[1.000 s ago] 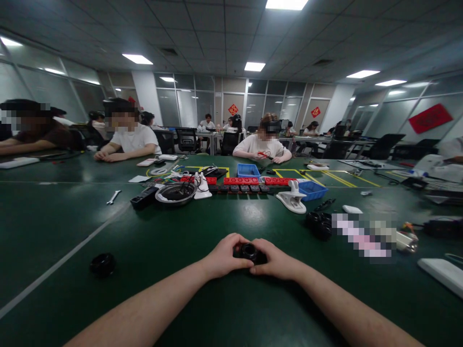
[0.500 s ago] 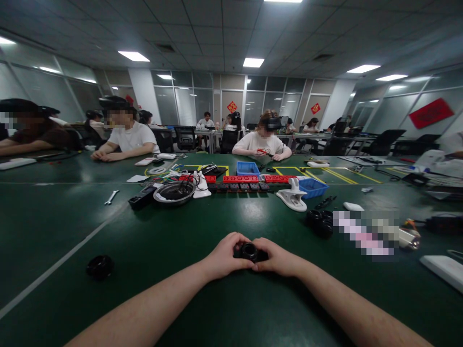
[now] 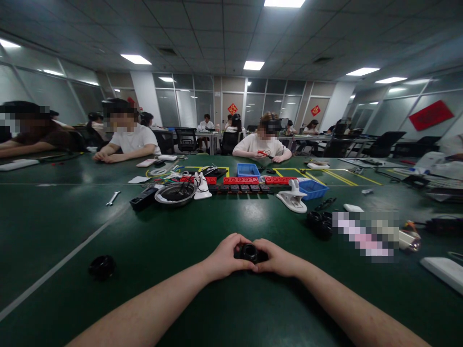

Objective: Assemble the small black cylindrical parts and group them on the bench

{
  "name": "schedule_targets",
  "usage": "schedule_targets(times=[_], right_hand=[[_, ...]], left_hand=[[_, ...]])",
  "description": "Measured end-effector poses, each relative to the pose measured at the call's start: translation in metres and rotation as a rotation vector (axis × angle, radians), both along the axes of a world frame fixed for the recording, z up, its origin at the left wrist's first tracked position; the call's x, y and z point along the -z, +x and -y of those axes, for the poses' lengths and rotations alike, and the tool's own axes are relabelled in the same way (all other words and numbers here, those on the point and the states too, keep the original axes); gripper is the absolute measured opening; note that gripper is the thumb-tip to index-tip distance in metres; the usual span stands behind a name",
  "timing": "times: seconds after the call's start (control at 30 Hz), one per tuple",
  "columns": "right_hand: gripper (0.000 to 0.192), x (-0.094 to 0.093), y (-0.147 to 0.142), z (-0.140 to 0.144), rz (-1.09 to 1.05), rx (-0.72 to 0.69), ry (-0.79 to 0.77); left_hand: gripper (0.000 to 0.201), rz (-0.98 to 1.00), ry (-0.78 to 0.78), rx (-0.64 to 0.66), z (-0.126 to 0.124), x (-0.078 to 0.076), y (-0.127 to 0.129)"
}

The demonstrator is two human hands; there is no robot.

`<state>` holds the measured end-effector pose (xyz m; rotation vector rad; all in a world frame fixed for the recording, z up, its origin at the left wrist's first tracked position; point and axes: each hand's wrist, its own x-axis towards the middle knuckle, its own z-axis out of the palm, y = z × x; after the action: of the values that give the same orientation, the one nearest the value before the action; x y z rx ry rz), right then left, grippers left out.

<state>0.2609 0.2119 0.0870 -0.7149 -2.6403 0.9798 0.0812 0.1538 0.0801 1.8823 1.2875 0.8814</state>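
Hands meet over a small black camera lens (image 3: 249,252) at the near edge of a dark green worktable (image 3: 224,226), the left hand (image 3: 224,257) and right hand (image 3: 276,259) closed around it from either side. The lens sits squarely between the two grips, equally near to both, fingers wrapped on its barrel and its round glass front turned up and away from the person. It is a short, stubby cylinder, glossy black, with a ringed opening at its centre. A loose black lens cap (image 3: 102,265) lies well apart to the left. Farther off rest a cluster of other black lenses (image 3: 320,222), a white clamp (image 3: 293,197) and a metal dish (image 3: 175,193), while seated co-workers bend over their own work.
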Motion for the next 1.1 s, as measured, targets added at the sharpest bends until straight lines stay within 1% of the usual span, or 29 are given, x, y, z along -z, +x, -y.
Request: schedule_targets(times=[0.07,0.13,0.23,0.3,0.37,0.43,0.53,0.63,0.73,0.9,1.1], right_hand=[[0.034,0.004,-0.002,0.001,0.016,0.055,-0.002],[0.036,0.009,-0.008,0.004,0.053,0.180,0.049],[0.037,0.014,-0.018,0.015,0.143,0.415,0.249],[0.037,0.013,-0.022,0.022,0.191,0.478,0.366],[0.042,0.012,-0.022,0.024,0.182,0.444,0.408],[0.049,0.009,-0.018,0.022,0.115,0.341,0.370],[0.054,0.006,-0.007,0.013,0.005,0.140,0.217],[0.047,0.003,0.001,0.004,-0.015,0.022,0.076],[0.039,0.000,0.003,0.000,0.005,-0.024,0.021],[0.033,0.000,0.003,-0.002,-0.016,-0.081,0.026],[0.034,0.000,0.003,-0.004,-0.016,-0.106,0.005]], left_hand=[[0.044,-0.002,-0.003,-0.007,0.000,0.001,0.001],[0.043,-0.004,0.001,-0.053,0.000,0.001,0.004],[0.039,-0.004,0.029,-0.184,0.002,0.002,0.009],[0.036,-0.013,0.055,-0.247,0.003,0.002,0.011],[0.035,-0.031,0.073,-0.253,0.004,0.000,0.011],[0.035,-0.051,0.070,-0.206,0.003,-0.001,0.008],[0.036,-0.051,0.048,-0.084,0.001,-0.003,0.002],[0.039,-0.028,0.024,0.022,-0.002,-0.003,-0.003],[0.041,-0.013,0.014,0.066,-0.004,-0.002,-0.005],[0.042,-0.016,0.002,0.056,-0.004,-0.001,-0.005],[0.043,-0.005,-0.001,0.049,-0.004,0.000,-0.004]])
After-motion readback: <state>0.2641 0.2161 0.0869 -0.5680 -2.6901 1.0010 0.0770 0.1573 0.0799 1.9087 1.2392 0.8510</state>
